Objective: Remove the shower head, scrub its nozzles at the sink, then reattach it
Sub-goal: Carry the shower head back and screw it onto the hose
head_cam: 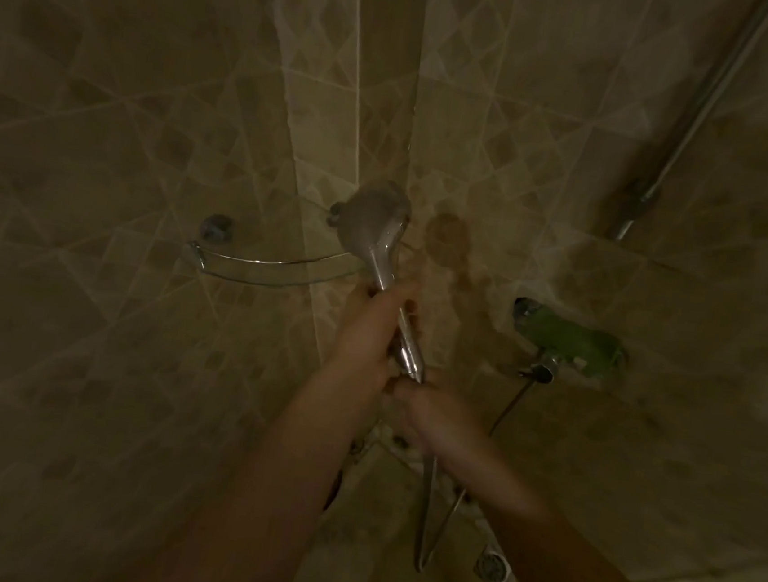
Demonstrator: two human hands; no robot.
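Head view, dim and blurred: chrome shower head (374, 224) held upright at centre, rounded face up, tapering into a slim glossy handle. Left hand (368, 336) wrapped around that handle, fingers curled on it. Right hand (435, 417) just below, at the handle's bottom end where the metal hose (427, 506) joins; fingers bent there, exact grip too smeared to tell. Hose looping down near the floor and back up right to the mixer tap (565, 338), green-tinged in this light. Behind on the left, curved glass corner shelf (272, 263) with chrome rail. Glossy diamond-patterned beige tiles all round. Chrome riser rail (699, 110) slanting far right. Floor drain (494, 566) low right.
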